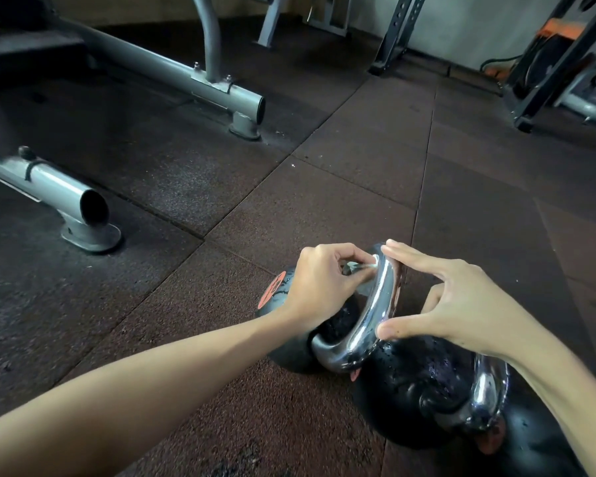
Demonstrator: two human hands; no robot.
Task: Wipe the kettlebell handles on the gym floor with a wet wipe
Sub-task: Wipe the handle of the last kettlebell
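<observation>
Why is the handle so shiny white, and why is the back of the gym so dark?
In the head view, the chrome handle mirrors the light, so white glare streaks run along it; in the same view, the rack and the far floor sit in dim light with little detail; the wipe pinched in the left hand looks smeared.

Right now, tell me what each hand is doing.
Left hand: pinches the wipe against the kettlebell handle.
Right hand: open, thumb and forefinger bracing that handle.
</observation>
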